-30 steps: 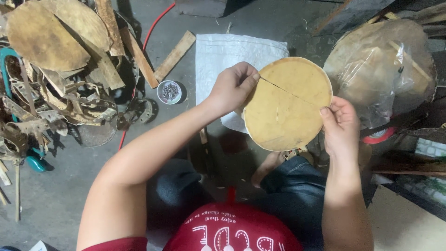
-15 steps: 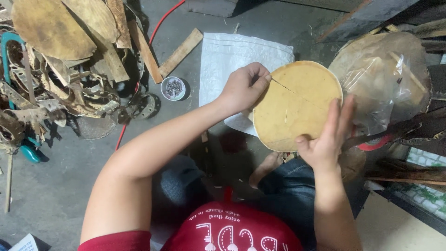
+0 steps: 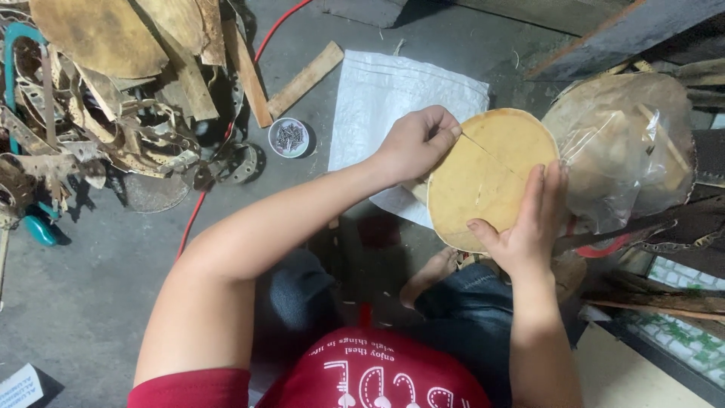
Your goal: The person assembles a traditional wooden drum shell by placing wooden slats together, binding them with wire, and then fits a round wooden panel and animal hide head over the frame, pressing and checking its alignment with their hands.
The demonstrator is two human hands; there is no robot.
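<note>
Round tan disc [image 3: 483,177] sits between your two hands, held in the air above your lap and over the white woven sack [image 3: 393,98] on the floor. Your left hand [image 3: 414,143] is closed in a pinch at the disc's upper left edge, where a thin straight line crosses the face; I cannot tell whether that line is a cut, a crease or a thin stick. Your right hand [image 3: 521,227] lies spread and flat against the lower right face, bracing it. With only that pinch and a flat palm, the disc could likely slip, or split further along the line if you bend it. The grey concrete floor [image 3: 98,279] is crowded: a heap of brown offcuts [image 3: 113,106] on your left, a small bowl of nails [image 3: 288,137] near your bare foot [image 3: 427,276], and a clear plastic bag [image 3: 627,143] of discs just beside your right hand.
</note>
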